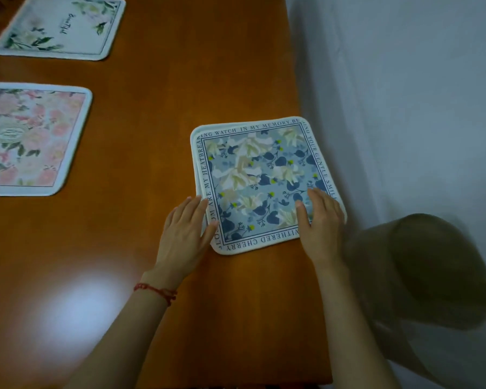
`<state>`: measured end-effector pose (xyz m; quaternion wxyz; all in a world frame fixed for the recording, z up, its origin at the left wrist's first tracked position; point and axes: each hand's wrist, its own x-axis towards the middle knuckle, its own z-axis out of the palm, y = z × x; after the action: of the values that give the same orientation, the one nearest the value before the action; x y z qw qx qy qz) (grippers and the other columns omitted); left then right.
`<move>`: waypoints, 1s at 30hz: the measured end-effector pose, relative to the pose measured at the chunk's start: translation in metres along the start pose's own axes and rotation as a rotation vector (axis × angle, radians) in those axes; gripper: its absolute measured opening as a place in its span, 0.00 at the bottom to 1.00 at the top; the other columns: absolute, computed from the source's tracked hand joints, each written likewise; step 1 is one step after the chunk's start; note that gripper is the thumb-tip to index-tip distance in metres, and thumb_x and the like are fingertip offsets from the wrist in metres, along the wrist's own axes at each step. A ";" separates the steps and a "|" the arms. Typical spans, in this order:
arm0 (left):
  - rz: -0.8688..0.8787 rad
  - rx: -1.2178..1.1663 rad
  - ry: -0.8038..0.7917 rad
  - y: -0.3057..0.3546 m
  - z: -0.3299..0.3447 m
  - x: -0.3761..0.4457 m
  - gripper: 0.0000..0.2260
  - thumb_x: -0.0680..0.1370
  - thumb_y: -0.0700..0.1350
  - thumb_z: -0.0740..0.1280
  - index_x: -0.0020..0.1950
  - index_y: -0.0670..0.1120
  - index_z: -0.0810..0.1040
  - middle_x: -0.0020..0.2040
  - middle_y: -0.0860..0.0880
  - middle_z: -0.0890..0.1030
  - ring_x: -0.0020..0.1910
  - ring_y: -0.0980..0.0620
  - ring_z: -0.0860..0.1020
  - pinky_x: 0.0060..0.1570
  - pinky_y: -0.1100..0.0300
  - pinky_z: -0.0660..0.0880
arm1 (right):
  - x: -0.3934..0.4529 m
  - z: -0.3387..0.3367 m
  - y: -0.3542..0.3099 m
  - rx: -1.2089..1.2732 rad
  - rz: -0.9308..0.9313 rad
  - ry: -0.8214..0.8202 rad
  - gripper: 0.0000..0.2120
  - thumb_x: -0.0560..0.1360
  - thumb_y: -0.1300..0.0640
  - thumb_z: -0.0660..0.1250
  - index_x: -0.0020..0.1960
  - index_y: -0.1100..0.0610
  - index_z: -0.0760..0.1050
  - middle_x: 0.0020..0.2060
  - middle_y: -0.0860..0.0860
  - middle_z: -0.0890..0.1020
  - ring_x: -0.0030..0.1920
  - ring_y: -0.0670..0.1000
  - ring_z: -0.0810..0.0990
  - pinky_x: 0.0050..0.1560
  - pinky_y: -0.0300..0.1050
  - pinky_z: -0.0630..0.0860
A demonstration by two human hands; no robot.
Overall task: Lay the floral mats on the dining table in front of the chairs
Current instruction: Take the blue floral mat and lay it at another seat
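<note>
A blue floral mat [261,175] with a white lettered border lies flat near the right edge of the brown wooden table [163,108]. A second white edge shows under its left side. My left hand [184,234] rests flat against the mat's near left corner, fingers spread. My right hand [321,217] lies flat on the near right corner. A pink floral mat [26,138] lies at the left edge of view. Further back on the left sits a white mat with green leaves [62,26].
The table's right edge runs close to the blue mat, with pale floor [404,94] beyond it. A brown rounded chair back or seat [421,268], blurred, stands by the near right of the table. A light glare sits on the wood at the near left.
</note>
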<state>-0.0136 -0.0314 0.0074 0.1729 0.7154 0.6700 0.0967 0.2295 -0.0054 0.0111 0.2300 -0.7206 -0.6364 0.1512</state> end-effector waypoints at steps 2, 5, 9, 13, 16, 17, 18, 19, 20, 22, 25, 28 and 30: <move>-0.055 -0.123 0.028 0.001 0.006 0.009 0.32 0.76 0.62 0.47 0.71 0.42 0.64 0.71 0.42 0.66 0.72 0.44 0.62 0.69 0.50 0.56 | 0.012 0.006 0.005 -0.010 0.022 0.017 0.24 0.78 0.47 0.55 0.67 0.61 0.68 0.66 0.58 0.72 0.67 0.57 0.67 0.68 0.55 0.64; -0.165 -0.327 0.075 0.005 0.013 0.023 0.26 0.78 0.55 0.54 0.70 0.40 0.66 0.68 0.41 0.70 0.68 0.43 0.65 0.67 0.50 0.61 | 0.029 0.014 0.011 -0.009 0.057 0.056 0.23 0.78 0.49 0.57 0.66 0.62 0.70 0.64 0.59 0.73 0.66 0.58 0.69 0.65 0.59 0.67; -0.255 -0.502 0.124 0.003 0.021 0.038 0.26 0.76 0.58 0.53 0.66 0.43 0.71 0.61 0.44 0.76 0.60 0.44 0.73 0.57 0.42 0.72 | 0.053 0.025 0.020 -0.009 0.099 0.095 0.21 0.78 0.50 0.58 0.65 0.62 0.70 0.61 0.59 0.75 0.62 0.58 0.71 0.62 0.58 0.69; -0.322 -0.557 0.198 0.003 0.025 0.048 0.19 0.78 0.52 0.58 0.63 0.43 0.73 0.55 0.44 0.79 0.53 0.41 0.77 0.49 0.41 0.75 | 0.072 0.034 0.030 -0.046 0.134 0.128 0.18 0.78 0.53 0.60 0.63 0.63 0.71 0.58 0.60 0.76 0.59 0.59 0.72 0.60 0.58 0.70; -0.332 -0.575 0.224 0.007 0.024 0.053 0.12 0.78 0.47 0.60 0.56 0.42 0.76 0.49 0.44 0.80 0.46 0.42 0.78 0.44 0.41 0.76 | 0.081 0.036 0.035 -0.064 0.168 0.131 0.17 0.77 0.54 0.61 0.61 0.64 0.72 0.56 0.60 0.77 0.57 0.59 0.73 0.59 0.57 0.70; -0.328 -0.580 0.224 0.008 0.024 0.054 0.09 0.78 0.46 0.60 0.51 0.42 0.76 0.45 0.44 0.80 0.43 0.42 0.78 0.41 0.41 0.76 | 0.083 0.036 0.038 -0.064 0.181 0.131 0.17 0.77 0.54 0.61 0.61 0.63 0.72 0.55 0.60 0.77 0.56 0.59 0.73 0.58 0.57 0.71; -0.330 -0.579 0.225 0.008 0.024 0.055 0.09 0.77 0.46 0.60 0.49 0.43 0.76 0.43 0.44 0.80 0.41 0.42 0.78 0.40 0.41 0.76 | 0.085 0.036 0.039 -0.059 0.193 0.129 0.16 0.77 0.54 0.61 0.60 0.63 0.72 0.55 0.60 0.77 0.56 0.59 0.73 0.58 0.57 0.71; -0.345 -0.577 0.224 0.007 0.024 0.056 0.10 0.77 0.48 0.59 0.48 0.44 0.76 0.44 0.45 0.80 0.42 0.42 0.78 0.40 0.41 0.76 | 0.086 0.037 0.040 -0.051 0.202 0.127 0.16 0.77 0.54 0.61 0.61 0.63 0.72 0.55 0.60 0.77 0.56 0.58 0.73 0.58 0.57 0.71; -0.367 -0.579 0.225 0.007 0.024 0.057 0.12 0.76 0.50 0.59 0.51 0.44 0.76 0.46 0.46 0.80 0.44 0.41 0.78 0.41 0.41 0.77 | 0.087 0.037 0.040 -0.042 0.210 0.125 0.16 0.77 0.54 0.61 0.61 0.63 0.72 0.56 0.60 0.77 0.57 0.58 0.73 0.58 0.56 0.71; -0.399 -0.605 0.239 0.008 0.021 0.060 0.13 0.76 0.50 0.59 0.52 0.42 0.76 0.46 0.48 0.79 0.43 0.41 0.79 0.40 0.42 0.77 | 0.089 0.037 0.040 -0.029 0.226 0.124 0.16 0.77 0.55 0.61 0.61 0.63 0.72 0.56 0.60 0.76 0.57 0.58 0.73 0.58 0.54 0.71; -0.427 -0.692 0.293 0.013 0.015 0.063 0.05 0.77 0.41 0.63 0.41 0.48 0.74 0.39 0.48 0.75 0.35 0.46 0.75 0.37 0.42 0.76 | 0.092 0.035 0.039 -0.012 0.262 0.140 0.14 0.77 0.58 0.62 0.59 0.65 0.73 0.55 0.61 0.77 0.56 0.59 0.73 0.54 0.49 0.70; -0.471 -0.774 0.305 0.012 0.010 0.064 0.09 0.77 0.40 0.64 0.45 0.55 0.76 0.41 0.50 0.77 0.39 0.48 0.77 0.41 0.45 0.77 | 0.093 0.031 0.034 -0.011 0.285 0.151 0.14 0.76 0.60 0.63 0.59 0.66 0.73 0.54 0.62 0.76 0.55 0.60 0.73 0.52 0.48 0.70; -0.512 -0.825 0.301 0.008 0.009 0.064 0.09 0.77 0.39 0.64 0.53 0.50 0.79 0.43 0.52 0.79 0.42 0.50 0.79 0.42 0.49 0.79 | 0.091 0.029 0.029 -0.009 0.299 0.151 0.14 0.76 0.61 0.63 0.60 0.66 0.73 0.54 0.63 0.76 0.55 0.60 0.73 0.52 0.47 0.69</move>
<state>0.0025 0.0302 -0.0041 0.3609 0.3787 0.7473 0.4097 0.2523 0.0856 -0.0223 0.2487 -0.8176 -0.5037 0.1263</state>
